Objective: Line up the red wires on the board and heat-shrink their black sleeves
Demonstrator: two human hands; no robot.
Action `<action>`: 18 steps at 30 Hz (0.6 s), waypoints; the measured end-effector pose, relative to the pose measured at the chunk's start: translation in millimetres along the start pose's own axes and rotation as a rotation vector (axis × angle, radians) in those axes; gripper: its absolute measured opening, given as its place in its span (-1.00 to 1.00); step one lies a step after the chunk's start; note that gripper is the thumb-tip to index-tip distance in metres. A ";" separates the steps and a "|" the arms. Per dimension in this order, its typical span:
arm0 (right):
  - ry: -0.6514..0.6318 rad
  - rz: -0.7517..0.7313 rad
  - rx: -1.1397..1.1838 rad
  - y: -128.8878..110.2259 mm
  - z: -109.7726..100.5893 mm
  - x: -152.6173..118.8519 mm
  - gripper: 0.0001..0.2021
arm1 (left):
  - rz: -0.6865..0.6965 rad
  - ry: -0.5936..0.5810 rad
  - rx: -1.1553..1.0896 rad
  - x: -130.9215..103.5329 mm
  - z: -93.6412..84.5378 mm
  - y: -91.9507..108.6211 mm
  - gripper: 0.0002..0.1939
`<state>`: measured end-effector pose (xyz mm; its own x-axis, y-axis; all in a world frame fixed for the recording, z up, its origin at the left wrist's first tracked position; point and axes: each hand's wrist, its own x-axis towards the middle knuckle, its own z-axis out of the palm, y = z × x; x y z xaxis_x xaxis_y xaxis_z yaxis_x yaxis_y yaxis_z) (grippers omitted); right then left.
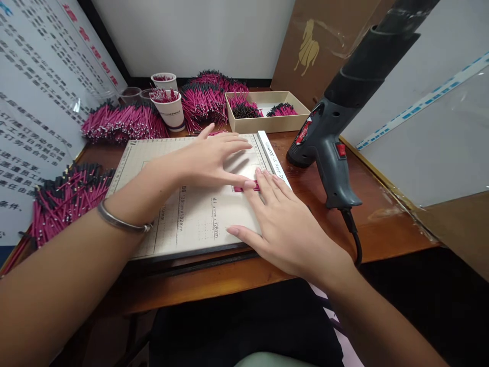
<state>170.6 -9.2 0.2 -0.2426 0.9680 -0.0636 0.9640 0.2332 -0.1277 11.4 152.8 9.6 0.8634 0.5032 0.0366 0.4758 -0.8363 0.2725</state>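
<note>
A few short pink pieces (237, 188) lie side by side on the pale paper cutter board (198, 239), partly under my fingers. My left hand (214, 160), a metal bangle on its wrist, reaches over the board with fingers spread, its thumb tip at the pink pieces. Flat on the board's right part rests my right hand (278, 216), palm down, fingers extended over the right end of the pieces and toward the white ruler edge (272, 158). What lies beneath my right fingers is hidden.
Pink and black wire heaps (124, 121) line the back and left. Behind the board stand paper cups (171, 114) and a cardboard tray (263, 125) holding more. A dark heat gun (328, 137) with a cable stands right, near a brown box (305, 46).
</note>
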 end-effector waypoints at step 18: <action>0.003 -0.085 -0.015 -1.1 1.5 -2.0 -0.27 | -0.339 0.146 -0.095 -55.5 51.6 118.2 -0.13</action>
<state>169.8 -11.5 -1.0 -0.3234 0.9449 -0.0503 0.9415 0.3159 -0.1176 28.4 14.7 -9.9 0.6231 0.7795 0.0640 0.7067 -0.5962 0.3808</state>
